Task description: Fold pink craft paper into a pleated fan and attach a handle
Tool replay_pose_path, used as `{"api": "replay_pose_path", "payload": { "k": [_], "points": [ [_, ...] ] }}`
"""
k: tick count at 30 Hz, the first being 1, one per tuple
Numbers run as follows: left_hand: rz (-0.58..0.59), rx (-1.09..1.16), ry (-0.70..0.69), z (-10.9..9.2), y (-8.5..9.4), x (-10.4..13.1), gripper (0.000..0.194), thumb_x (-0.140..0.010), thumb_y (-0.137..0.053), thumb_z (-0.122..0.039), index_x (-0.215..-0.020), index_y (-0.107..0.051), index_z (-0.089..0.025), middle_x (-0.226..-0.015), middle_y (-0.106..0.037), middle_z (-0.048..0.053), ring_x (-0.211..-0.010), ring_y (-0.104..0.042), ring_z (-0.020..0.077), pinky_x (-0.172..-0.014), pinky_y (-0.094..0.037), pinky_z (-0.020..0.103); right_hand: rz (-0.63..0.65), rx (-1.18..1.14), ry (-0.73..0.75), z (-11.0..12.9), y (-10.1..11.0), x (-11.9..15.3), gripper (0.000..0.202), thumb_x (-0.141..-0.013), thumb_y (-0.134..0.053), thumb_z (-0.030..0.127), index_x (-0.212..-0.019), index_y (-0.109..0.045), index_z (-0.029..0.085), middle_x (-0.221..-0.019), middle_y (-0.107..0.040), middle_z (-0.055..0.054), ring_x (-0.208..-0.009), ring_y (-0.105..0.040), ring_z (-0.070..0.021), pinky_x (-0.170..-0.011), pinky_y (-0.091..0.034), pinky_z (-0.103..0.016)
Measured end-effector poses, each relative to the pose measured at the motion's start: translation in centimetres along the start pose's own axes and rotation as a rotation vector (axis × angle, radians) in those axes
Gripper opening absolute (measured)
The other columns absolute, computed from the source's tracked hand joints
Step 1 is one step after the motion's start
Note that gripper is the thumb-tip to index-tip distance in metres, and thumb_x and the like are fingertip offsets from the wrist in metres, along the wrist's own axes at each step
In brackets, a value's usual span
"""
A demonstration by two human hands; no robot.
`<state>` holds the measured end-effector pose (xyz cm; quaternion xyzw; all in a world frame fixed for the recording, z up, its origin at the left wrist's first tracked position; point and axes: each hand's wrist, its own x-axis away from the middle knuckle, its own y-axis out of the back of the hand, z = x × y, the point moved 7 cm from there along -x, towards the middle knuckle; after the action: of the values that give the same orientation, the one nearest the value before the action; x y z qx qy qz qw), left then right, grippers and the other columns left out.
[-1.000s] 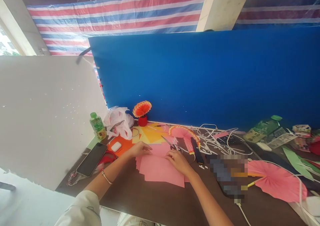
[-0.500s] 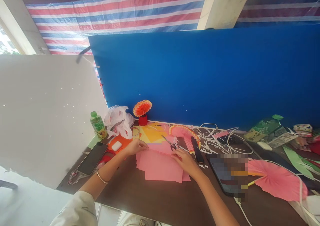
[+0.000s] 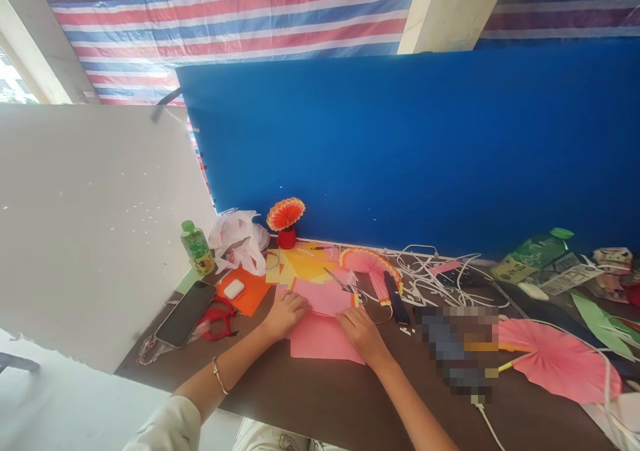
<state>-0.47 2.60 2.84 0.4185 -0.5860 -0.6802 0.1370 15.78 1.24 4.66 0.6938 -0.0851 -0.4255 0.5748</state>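
Pink paper sheets (image 3: 325, 339) lie stacked on the brown table, with a folded edge raised across them. My left hand (image 3: 289, 312) is closed on the left end of that edge, fingers curled. At its right end, my right hand (image 3: 357, 328) pinches the same pink paper between thumb and fingers. Scissors (image 3: 343, 282) lie just beyond the sheets, partly over pink paper. Yellow paper (image 3: 300, 264) lies behind the stack, and a pink fan with a yellow edge (image 3: 367, 264) is to its right.
To the left are a phone (image 3: 186, 314), a green-capped bottle (image 3: 197, 248), an earphone case (image 3: 233, 288) and red-handled scissors (image 3: 220, 319). White cables (image 3: 440, 281), a blurred-out device (image 3: 450, 351) and a large pink fan (image 3: 560, 361) occupy the right. A blue panel (image 3: 400, 151) stands behind.
Both hands have come nearer my body and closer together on the pink paper, and a folded edge now shows between them. The red-handled scissors and orange paper are less covered by my left arm.
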Motion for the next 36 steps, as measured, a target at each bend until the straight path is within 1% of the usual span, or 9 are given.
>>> {"api": "replay_pose_path", "payload": {
  "k": [3, 6, 11, 14, 18, 25, 29, 32, 36],
  "points": [
    [0.104, -0.009, -0.034, -0.9, -1.4, -0.6, 0.024, -0.091, -0.037, -0.015, -0.102, -0.057, -0.019, -0.095, -0.059, 0.007, -0.089, -0.053, 0.0173, -0.075, -0.04, 0.031, 0.012, 0.04, -0.033, 0.1, -0.8, -0.1, 0.028, -0.088, -0.034, 0.012, -0.092, -0.062, 0.017, -0.082, -0.061, -0.009, -0.08, -0.053, -0.02, -0.078, -0.038, -0.035],
    [0.14, -0.043, -0.049, -1.0, -1.8, -0.8, 0.021, -0.089, -0.039, -0.015, -0.1, -0.057, -0.017, -0.093, -0.058, 0.008, -0.085, -0.053, 0.0181, -0.069, -0.041, 0.031, 0.024, 0.071, -0.045, 0.6, -1.6, -0.5, 0.024, -0.088, -0.038, 0.014, -0.099, -0.059, 0.018, -0.088, -0.06, -0.009, -0.084, -0.053, -0.021, -0.079, -0.037, -0.035],
    [0.166, -0.06, -0.062, -0.7, -2.0, -0.1, 0.02, -0.088, -0.042, -0.013, -0.1, -0.056, -0.017, -0.093, -0.057, 0.008, -0.084, -0.052, 0.0188, -0.068, -0.04, 0.031, 0.1, 0.065, 0.033, 1.8, -3.8, -1.1, 0.021, -0.088, -0.038, 0.01, -0.086, -0.057, 0.018, -0.081, -0.057, -0.006, -0.075, -0.051, -0.0187, -0.07, -0.037, -0.032],
    [0.198, -0.052, -0.065, -0.2, -2.2, 0.5, 0.019, -0.087, -0.042, -0.012, -0.099, -0.056, -0.017, -0.093, -0.056, 0.008, -0.083, -0.051, 0.0182, -0.068, -0.04, 0.031, 0.113, 0.059, 0.08, 2.1, -4.6, -1.1, 0.022, -0.087, -0.037, 0.008, -0.085, -0.057, 0.018, -0.078, -0.055, -0.005, -0.071, -0.049, -0.0181, -0.066, -0.037, -0.031],
    [0.256, -0.02, -0.069, 0.4, -2.4, 0.8, 0.016, -0.085, -0.044, -0.012, -0.096, -0.056, -0.017, -0.092, -0.055, 0.007, -0.082, -0.051, 0.0174, -0.068, -0.04, 0.029, 0.12, 0.022, 0.099, 1.9, -4.8, -1.2, 0.022, -0.087, -0.038, 0.009, -0.079, -0.056, 0.017, -0.074, -0.053, -0.005, -0.069, -0.048, -0.0176, -0.064, -0.038, -0.03],
    [0.362, 0.069, 0.022, 2.3, -2.1, 0.8, 0.014, -0.086, -0.045, -0.017, -0.093, -0.057, -0.019, -0.089, -0.054, 0.005, -0.087, -0.051, 0.0169, -0.069, -0.041, 0.025, 0.18, -0.088, 0.084, 1.0, -4.4, -1.0, 0.025, -0.09, -0.035, 0.015, -0.076, -0.056, 0.018, -0.076, -0.053, -0.005, -0.073, -0.049, -0.0168, -0.068, -0.04, -0.03],
    [0.383, 0.103, 0.021, 2.6, -1.4, 1.0, 0.018, -0.086, -0.042, -0.013, -0.094, -0.057, -0.019, -0.09, -0.054, 0.005, -0.087, -0.052, 0.0158, -0.072, -0.042, 0.024, 0.202, -0.138, 0.022, 0.2, -4.0, -0.7, 0.027, -0.09, -0.034, 0.02, -0.073, -0.055, 0.018, -0.074, -0.053, -0.005, -0.071, -0.05, -0.017, -0.066, -0.042, -0.03],
    [0.387, 0.108, 0.057, 2.9, -0.8, 0.9, 0.02, -0.087, -0.038, -0.01, -0.092, -0.057, -0.017, -0.092, -0.055, 0.006, -0.087, -0.053, 0.0159, -0.07, -0.042, 0.024, 0.24, -0.249, -0.055, -0.5, -3.7, -0.6, 0.026, -0.088, -0.036, 0.021, -0.074, -0.058, 0.018, -0.076, -0.055, -0.006, -0.073, -0.052, -0.0171, -0.066, -0.042, -0.03],
    [0.414, 0.261, 0.129, 3.3, -0.3, 0.4, 0.024, -0.085, -0.036, -0.008, -0.09, -0.058, -0.017, -0.093, -0.058, 0.006, -0.088, -0.053, 0.0161, -0.075, -0.041, 0.026, 0.36, -0.473, -0.273, -2.0, -3.8, -0.8, 0.021, -0.082, -0.043, 0.022, -0.075, -0.062, 0.018, -0.078, -0.06, -0.006, -0.076, -0.054, -0.0172, -0.071, -0.042, -0.03]
  ]
}}
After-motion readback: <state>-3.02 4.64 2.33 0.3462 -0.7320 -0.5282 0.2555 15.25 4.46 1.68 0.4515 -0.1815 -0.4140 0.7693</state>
